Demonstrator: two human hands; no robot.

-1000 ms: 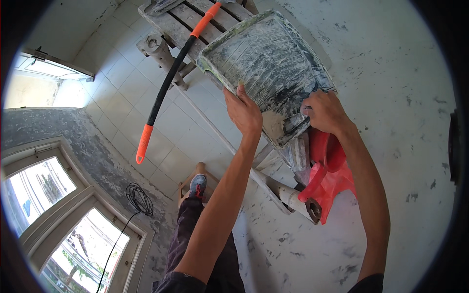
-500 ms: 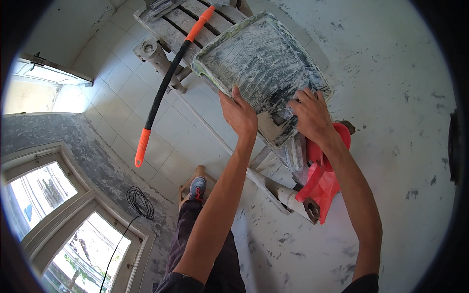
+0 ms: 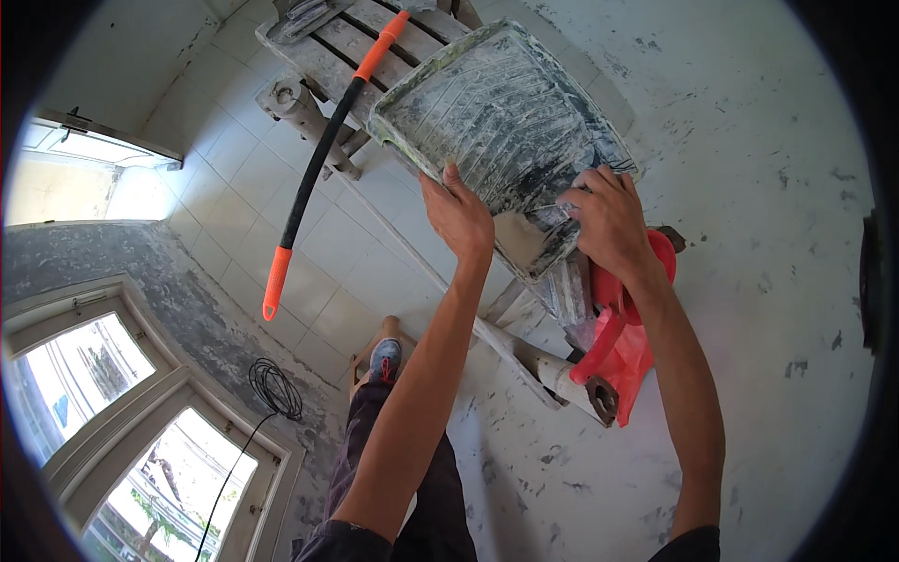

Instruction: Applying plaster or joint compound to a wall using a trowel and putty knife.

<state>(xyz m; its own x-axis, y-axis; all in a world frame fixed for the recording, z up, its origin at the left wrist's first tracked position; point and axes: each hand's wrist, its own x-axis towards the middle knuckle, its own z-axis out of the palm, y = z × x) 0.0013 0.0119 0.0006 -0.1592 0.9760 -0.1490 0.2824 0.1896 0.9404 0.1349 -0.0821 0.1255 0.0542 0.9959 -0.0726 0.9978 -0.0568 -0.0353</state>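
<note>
A paint tray, ribbed and caked with grey and white residue, is tilted before me. My left hand grips its near left rim, thumb over the edge and fingers underneath. A beige pool of paint or filler lies in the tray's near corner. Over the tray's right side, my right hand is closed with fingers bent around something thin and partly see-through; its kind is mostly hidden. Below that hand are a red plastic piece with a handle and a crumpled red plastic sheet.
Behind the tray stands a stained slatted wooden bench. A black pole with orange ends leans across it. A pale round post lies below the tray. Coiled black cable hangs by the windows at left.
My right hand has shifted slightly right, showing more of the beige pool. The left hand keeps its grip, and the tray stays about where it was.
</note>
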